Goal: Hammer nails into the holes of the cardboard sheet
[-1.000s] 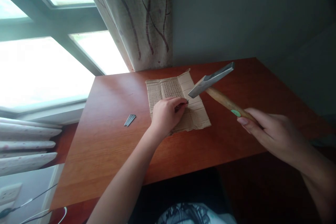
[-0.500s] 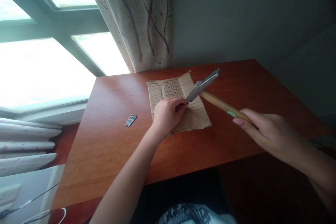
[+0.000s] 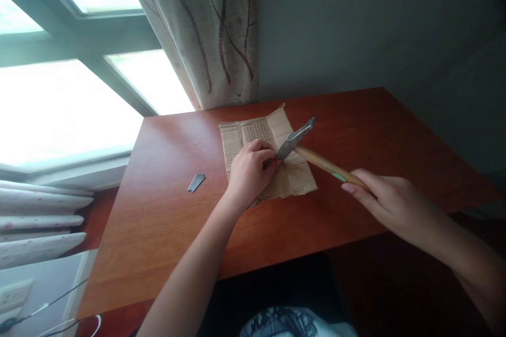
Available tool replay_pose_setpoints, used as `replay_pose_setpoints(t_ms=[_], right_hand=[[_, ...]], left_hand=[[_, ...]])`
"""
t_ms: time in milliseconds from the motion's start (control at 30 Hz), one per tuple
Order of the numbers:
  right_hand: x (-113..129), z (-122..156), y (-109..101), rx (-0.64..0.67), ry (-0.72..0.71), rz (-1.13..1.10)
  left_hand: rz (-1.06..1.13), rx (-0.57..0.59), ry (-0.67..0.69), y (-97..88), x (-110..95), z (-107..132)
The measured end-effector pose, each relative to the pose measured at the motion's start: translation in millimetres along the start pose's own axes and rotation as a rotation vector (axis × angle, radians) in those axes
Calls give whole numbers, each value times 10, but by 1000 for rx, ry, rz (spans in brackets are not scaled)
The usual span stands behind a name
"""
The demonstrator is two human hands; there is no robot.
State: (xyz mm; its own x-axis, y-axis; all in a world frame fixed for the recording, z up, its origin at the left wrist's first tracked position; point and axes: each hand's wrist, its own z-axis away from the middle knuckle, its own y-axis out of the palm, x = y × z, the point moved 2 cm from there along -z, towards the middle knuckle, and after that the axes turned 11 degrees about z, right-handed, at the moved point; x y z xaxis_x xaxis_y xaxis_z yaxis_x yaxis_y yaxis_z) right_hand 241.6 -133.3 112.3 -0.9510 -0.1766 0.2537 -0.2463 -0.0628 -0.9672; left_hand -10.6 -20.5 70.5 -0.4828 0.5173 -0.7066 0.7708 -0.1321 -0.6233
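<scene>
My left hand rests on a creased piece of cardboard, thumb and fingers pinched around a nail that the fingers and the hammer almost wholly hide. In my right hand is the wooden handle of a hammer, with a green label near the grip. The grey metal head slants down, its lower end right at my left fingertips. A grid of small holes marks the cardboard just beyond my left hand. Left of that hand, several loose nails lie side by side on the table.
The reddish-brown wooden table spreads under everything, its front edge close to my body. A bright window is on the left, and a patterned curtain hangs behind the table. Cables and a wall socket show at lower left.
The hammer and my right hand have moved down and to the left, bringing the head lower at my left fingertips. My left hand keeps its pinch in nearly the same place.
</scene>
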Motion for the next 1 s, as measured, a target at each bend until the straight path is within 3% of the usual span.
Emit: replay_pose_setpoints(t_ms=[367, 533, 667, 1000], right_hand=[[-1, -8, -73, -66, 23, -6], [-2, 11, -63, -57, 34, -14], [-20, 7, -76, -49, 46, -19], [49, -52, -145, -23, 39, 18]], left_hand=[[-20, 24, 30, -26, -53, 5], [-62, 119, 124, -212, -120, 64], [-63, 96, 218, -330, -78, 175], [8, 0, 239, -209, 122, 317]])
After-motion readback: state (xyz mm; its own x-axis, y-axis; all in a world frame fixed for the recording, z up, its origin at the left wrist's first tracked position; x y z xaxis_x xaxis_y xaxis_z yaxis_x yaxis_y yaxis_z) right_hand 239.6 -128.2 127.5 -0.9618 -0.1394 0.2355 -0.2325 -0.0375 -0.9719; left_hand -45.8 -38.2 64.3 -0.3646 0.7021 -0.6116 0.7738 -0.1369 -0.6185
